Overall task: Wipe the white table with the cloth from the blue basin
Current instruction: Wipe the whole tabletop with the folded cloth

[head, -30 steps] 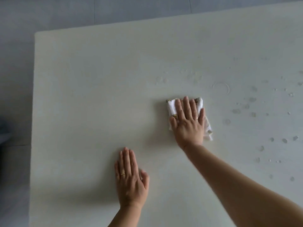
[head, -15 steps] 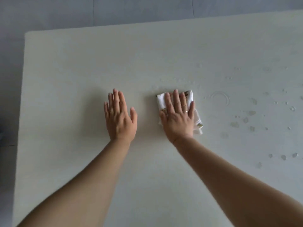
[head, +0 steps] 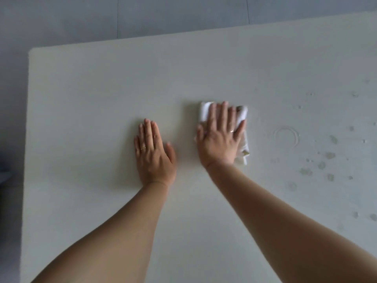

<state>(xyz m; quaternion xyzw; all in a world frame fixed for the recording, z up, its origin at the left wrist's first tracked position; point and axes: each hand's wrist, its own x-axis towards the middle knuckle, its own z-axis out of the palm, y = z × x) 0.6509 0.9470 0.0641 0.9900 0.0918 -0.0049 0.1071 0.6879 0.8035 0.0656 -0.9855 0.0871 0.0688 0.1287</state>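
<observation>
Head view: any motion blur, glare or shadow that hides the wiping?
Head view: soft and slightly blurred, most at the right hand on the cloth; left hand a little sharper; even light with faint shadows, no glare; water spots on the table remain visible.

Matt smooth white table (head: 102, 88) — wet-spotted, soft folded cloth (head: 205, 111)

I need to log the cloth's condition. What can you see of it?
The cloth is white, soft-looking fabric, folded into a small pad, with brownish marks at its far right corner and near its bottom edge. It lies flat on the table, pressed under the right hand, which hides its middle. The picture cannot show wetness.
</observation>
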